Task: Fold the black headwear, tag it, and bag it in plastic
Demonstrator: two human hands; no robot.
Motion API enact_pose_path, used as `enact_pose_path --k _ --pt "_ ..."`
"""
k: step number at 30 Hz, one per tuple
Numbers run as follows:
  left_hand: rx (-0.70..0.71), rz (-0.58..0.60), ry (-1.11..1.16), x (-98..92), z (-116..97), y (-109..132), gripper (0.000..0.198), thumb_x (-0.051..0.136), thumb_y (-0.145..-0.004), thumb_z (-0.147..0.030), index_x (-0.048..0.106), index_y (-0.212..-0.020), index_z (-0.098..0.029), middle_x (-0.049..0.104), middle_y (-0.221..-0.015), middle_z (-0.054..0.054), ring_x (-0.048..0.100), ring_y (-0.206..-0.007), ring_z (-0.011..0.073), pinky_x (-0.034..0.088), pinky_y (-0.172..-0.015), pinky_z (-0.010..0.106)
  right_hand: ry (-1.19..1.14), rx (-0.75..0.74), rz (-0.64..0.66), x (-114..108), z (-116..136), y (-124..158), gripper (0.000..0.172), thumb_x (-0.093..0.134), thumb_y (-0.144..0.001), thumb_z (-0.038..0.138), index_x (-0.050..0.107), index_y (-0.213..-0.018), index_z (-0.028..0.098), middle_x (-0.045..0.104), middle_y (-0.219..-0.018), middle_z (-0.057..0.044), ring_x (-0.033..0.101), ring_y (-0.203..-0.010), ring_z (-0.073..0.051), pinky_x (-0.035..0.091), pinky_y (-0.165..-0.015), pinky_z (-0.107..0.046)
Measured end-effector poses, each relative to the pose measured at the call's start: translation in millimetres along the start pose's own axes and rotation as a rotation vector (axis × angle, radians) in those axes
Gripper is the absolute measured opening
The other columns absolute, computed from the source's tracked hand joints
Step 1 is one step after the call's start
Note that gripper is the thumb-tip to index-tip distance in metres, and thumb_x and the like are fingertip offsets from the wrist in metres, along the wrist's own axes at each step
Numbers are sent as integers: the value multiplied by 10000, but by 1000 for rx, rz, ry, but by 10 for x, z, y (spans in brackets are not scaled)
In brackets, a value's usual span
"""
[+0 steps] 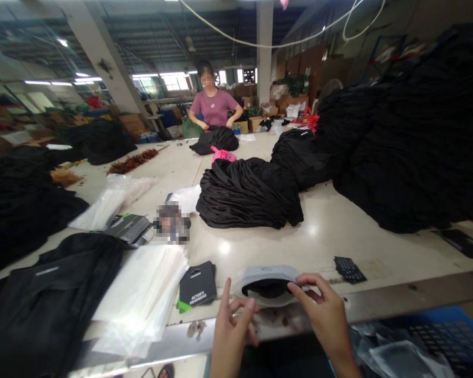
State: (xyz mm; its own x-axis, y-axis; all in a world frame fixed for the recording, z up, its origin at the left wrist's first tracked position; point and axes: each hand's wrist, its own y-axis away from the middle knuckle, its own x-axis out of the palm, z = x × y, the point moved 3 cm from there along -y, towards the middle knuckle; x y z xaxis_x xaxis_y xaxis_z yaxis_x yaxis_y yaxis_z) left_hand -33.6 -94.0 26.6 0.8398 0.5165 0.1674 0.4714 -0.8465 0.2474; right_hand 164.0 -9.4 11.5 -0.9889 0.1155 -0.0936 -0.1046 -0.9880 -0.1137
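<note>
At the left of the beige counter (319, 236), a pile of folded black cloth (63, 294) is seen, and next to it a fanned stack of translucent white plastic bags (142, 283). Then a stack of black cards with white lettering and a green corner (198, 283) is placed. The fingers of the left hand (232, 325) are spread loosely, with nothing gripped; whether the bag is touched cannot be told. Between both hands, at the counter's edge, a whitish translucent bag (268, 272) lies with its mouth parted, and black fabric (274, 289) is visible there. By the right hand (329, 310) its rim seems to be pinched between thumb and forefinger. Apparently the fabric is being settled inside; for the next move, the left rim should be gripped and the mouth kept even.
</note>
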Motion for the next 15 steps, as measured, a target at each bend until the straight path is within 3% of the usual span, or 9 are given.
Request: enact_pose_path --k 2,4,6,8,11,15 --pt "468 -60 -321 69 -100 5 634 797 -867 -374 514 -1417 -238 647 -775 -33 555 -509 78 432 -503 182 -1 18 -66 73 73 -4 412 816 -758 554 687 -834 170 678 -899 -64 653 -858 -186 577 -777 -258" --pt "923 9 -634 250 -176 4 424 732 -917 -250 614 -1325 -258 702 -948 22 673 -796 146 520 -751 254 -1 39 -91 125 150 -33 435 812 -747 574 684 -818 165 684 -881 -67 654 -829 -188 579 -762 -265" --pt "1188 129 -833 448 -196 -65 258 624 -969 -160 673 -1212 -230 716 -1128 62 669 -1049 204 475 -940 332 -12 61 -61 149 199 -68 450 801 -749 585 701 -853 159 706 -907 -87 674 -864 -212 590 -760 -279" --pt "1238 194 -910 594 -209 -198 208 530 -1002 -107 667 -1133 -193 722 -1131 60 651 -1071 200 417 -968 348 -52 66 -4 141 202 -96 468 794 -757 576 726 -948 154 731 -989 -113 694 -954 -244 604 -799 -303" --pt "1161 279 -959 713 -217 -384 198 475 -1018 -93 631 -1087 -193 724 -1033 30 644 -986 178 366 -960 356 -75 52 31 74 125 -123 496 773 -782 558 737 -1079 162 741 -1087 -125 706 -1017 -259 611 -853 -334" --pt "1085 386 -1062 755 -202 -474 352 416 -943 -7 608 -1167 -200 724 -978 33 639 -921 192 339 -960 383 86 -52 -29 -29 42 -172 363 672 -893 532 754 -993 193 743 -1010 -97 708 -891 -220 586 -798 -309"
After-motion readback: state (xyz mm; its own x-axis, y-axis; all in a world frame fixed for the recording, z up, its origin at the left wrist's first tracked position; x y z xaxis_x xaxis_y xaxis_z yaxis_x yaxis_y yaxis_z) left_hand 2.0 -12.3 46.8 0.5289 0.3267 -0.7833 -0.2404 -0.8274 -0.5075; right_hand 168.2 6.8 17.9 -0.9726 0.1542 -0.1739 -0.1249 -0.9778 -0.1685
